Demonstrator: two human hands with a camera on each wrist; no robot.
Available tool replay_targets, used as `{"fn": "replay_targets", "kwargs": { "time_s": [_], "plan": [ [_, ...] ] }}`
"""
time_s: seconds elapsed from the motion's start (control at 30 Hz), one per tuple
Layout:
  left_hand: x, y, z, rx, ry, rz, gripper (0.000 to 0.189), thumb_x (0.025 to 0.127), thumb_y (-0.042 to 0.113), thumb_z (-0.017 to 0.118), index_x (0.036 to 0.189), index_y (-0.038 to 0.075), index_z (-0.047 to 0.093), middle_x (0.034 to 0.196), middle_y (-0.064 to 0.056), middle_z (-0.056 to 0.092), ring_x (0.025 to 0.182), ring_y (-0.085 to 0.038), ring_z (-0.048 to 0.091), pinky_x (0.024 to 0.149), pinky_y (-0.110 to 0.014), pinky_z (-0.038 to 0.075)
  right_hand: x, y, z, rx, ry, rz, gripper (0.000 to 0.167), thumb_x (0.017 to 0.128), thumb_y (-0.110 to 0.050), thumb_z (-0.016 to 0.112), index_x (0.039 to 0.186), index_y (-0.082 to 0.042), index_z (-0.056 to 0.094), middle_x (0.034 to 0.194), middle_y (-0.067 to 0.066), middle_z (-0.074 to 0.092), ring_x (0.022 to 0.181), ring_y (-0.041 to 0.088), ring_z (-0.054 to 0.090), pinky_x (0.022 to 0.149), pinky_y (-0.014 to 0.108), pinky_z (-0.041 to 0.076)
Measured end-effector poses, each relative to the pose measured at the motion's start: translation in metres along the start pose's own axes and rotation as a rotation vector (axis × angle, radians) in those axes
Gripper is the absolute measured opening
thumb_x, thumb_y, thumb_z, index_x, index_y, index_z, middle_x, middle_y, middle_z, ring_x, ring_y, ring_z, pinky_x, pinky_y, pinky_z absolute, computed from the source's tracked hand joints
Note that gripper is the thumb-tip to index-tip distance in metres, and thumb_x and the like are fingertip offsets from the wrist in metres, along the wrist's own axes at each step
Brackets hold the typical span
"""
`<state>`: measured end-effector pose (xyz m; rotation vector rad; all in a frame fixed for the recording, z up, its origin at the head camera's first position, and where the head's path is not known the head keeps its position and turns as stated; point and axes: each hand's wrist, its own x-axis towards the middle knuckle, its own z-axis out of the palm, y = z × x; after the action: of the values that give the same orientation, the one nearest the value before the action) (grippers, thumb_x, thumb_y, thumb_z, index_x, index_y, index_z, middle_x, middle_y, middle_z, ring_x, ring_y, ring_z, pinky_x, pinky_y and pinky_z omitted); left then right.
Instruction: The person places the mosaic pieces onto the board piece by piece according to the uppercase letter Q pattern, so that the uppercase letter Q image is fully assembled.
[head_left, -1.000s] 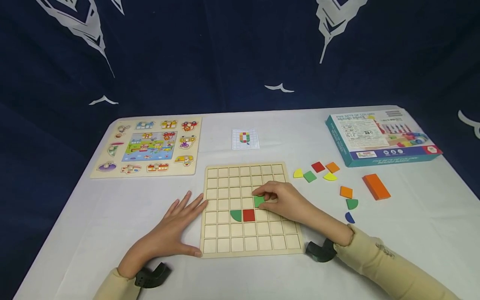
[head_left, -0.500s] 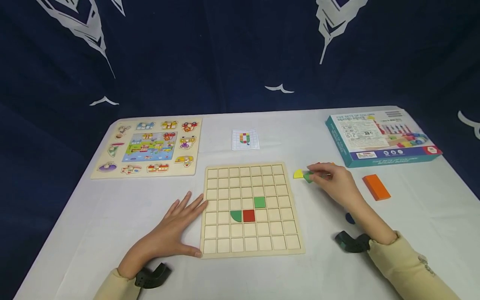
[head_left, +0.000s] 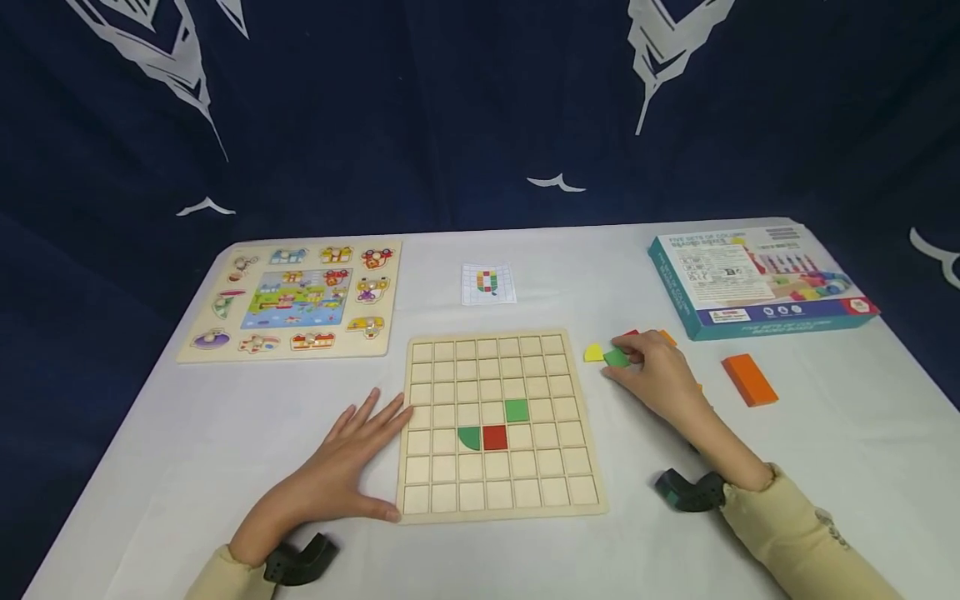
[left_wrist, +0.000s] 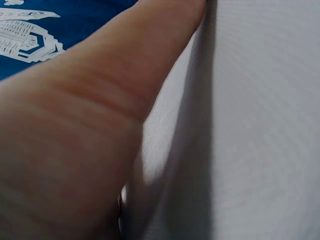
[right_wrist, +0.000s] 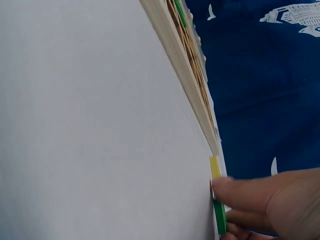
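Note:
My left hand (head_left: 341, 467) lies spread on the white cloth, its fingertips and thumb at the left edge of the wooden grid board (head_left: 438, 496). In the board's cells sit a green quarter-round tile (head_left: 469, 438), a red square tile (head_left: 495, 437) and a green square tile (head_left: 517, 410). To the right of the board, my right hand (head_left: 658, 375) pinches another green square tile (head_left: 616, 357) between thumb and fingers, low at the table. A yellow quarter-round tile (head_left: 593, 353) lies just left of it. The right wrist view shows the thumb at the green tile's edge (right_wrist: 219, 217).
A pattern card (head_left: 488, 285) lies behind the board. At the back left is a picture puzzle (head_left: 300, 342); at the back right, a teal box (head_left: 757, 279). An orange block (head_left: 750, 380) lies right of my right hand, which partly hides several loose tiles.
My right hand left the green square on the board, moved right to the loose tiles, and its thumb and fingers came around another green square. My left hand stays in place.

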<state>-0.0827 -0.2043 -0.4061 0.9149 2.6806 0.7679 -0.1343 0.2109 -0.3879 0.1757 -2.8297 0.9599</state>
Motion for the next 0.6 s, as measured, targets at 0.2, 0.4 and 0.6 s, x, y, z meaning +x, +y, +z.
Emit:
{"fn": "replay_targets", "kwargs": {
  "time_s": [0.2,0.4,0.6],
  "plan": [
    [-0.001,0.001,0.001,-0.009,-0.018,-0.018,0.121,0.054,0.071,0.072,0.15,0.018,0.023,0.155,0.002,0.011,0.14,-0.025,-0.007,0.107,-0.05,-0.003,-0.002,-0.001,0.004,-0.022,0.043,-0.011,0.028,0.075,0.002,0.073,0.101,0.01,0.066,0.091,0.021,0.06,0.079,0.03,0.056,0.068,0.042,0.046],
    [-0.001,-0.002,0.002,0.004,-0.008,0.003,0.12,0.055,0.071,0.071,0.15,0.016,0.022,0.155,0.001,0.011,0.14,-0.026,-0.006,0.107,-0.05,-0.003,-0.004,-0.003,0.001,-0.004,0.058,-0.016,0.025,0.077,0.005,0.069,0.101,0.01,0.066,0.096,0.025,0.06,0.083,0.035,0.057,0.072,0.047,0.048],
    [-0.002,-0.001,0.0,0.014,-0.002,0.018,0.12,0.056,0.071,0.07,0.15,0.015,0.022,0.155,-0.002,0.012,0.14,-0.029,-0.005,0.107,-0.053,-0.002,-0.001,-0.017,-0.005,0.024,0.071,-0.1,0.027,0.076,0.007,0.07,0.103,0.008,0.067,0.098,0.021,0.062,0.083,0.031,0.056,0.069,0.043,0.046]
  ]
}}
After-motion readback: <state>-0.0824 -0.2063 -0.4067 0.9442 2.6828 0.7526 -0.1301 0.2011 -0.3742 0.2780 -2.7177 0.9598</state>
